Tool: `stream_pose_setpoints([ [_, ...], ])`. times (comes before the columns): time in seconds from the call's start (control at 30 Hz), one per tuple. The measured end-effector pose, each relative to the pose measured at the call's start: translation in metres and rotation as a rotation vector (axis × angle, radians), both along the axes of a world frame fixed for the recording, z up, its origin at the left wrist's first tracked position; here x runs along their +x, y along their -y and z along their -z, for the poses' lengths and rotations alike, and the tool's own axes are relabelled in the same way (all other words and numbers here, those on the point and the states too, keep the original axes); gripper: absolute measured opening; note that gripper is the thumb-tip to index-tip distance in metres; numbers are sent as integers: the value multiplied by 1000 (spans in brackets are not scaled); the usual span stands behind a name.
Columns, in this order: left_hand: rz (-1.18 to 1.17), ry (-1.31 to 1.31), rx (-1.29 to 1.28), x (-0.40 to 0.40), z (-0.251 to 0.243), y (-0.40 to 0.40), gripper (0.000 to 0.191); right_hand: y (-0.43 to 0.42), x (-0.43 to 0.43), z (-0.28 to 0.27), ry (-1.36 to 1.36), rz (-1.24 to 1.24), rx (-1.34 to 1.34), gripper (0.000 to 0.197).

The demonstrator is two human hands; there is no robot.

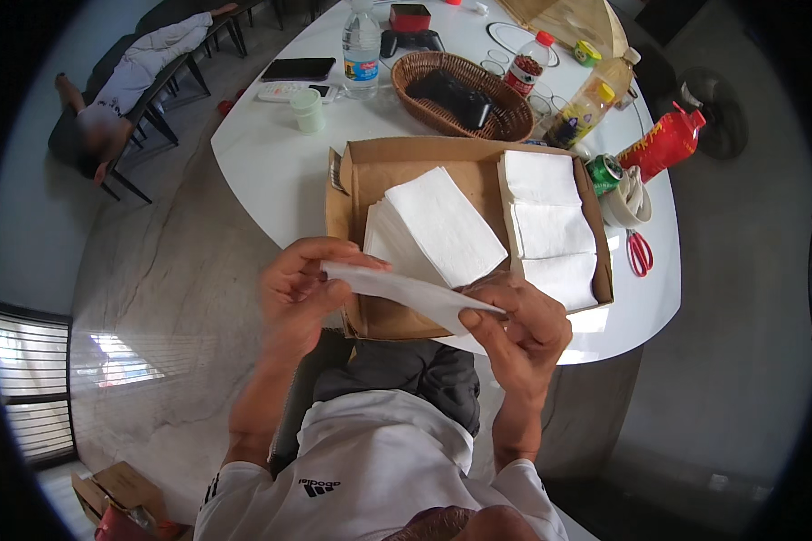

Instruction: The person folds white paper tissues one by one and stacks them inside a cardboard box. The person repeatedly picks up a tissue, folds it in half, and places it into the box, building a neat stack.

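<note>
A folded white paper napkin point(406, 292) is stretched between my two hands, above the near edge of a shallow cardboard box point(386, 324). My left hand point(301, 287) pinches its left end between thumb and fingers. The other end is gripped by my right hand point(524, 321). Inside the box, a loose fanned stack of white napkins point(446, 226) lies at an angle left of centre. Along the box's right side, several neat stacks of napkins point(553, 230) form a column, the nearest partly covered by my right hand.
Behind the box stand a wicker basket point(413, 95) holding a black game controller, a water bottle point(361, 54) and a pale green cup point(308, 111). Red-handled scissors point(640, 253), a green can point(605, 172) and several drink bottles sit to the right. A person point(142, 74) lies on chairs at far left.
</note>
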State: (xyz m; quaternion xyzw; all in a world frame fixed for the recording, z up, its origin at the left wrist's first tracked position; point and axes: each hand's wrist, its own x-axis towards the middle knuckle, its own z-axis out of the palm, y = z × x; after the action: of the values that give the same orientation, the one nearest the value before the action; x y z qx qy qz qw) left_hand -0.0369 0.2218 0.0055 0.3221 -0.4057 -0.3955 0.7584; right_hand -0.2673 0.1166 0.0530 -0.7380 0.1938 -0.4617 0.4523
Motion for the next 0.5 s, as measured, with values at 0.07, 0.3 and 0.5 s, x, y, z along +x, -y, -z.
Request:
stream_pose_setpoints([
  [0.07, 59, 30, -17, 4, -3, -4, 38, -3, -8, -10, -57, -45, -2, 19],
  [0.3, 120, 810, 63, 4, -66, -2, 88, -2, -18, -42, -338, -187, -241, 27],
  [0.5, 187, 920, 214, -21, -86, -6, 74, 3, 0, -43, -342, -189, -528, 34],
])
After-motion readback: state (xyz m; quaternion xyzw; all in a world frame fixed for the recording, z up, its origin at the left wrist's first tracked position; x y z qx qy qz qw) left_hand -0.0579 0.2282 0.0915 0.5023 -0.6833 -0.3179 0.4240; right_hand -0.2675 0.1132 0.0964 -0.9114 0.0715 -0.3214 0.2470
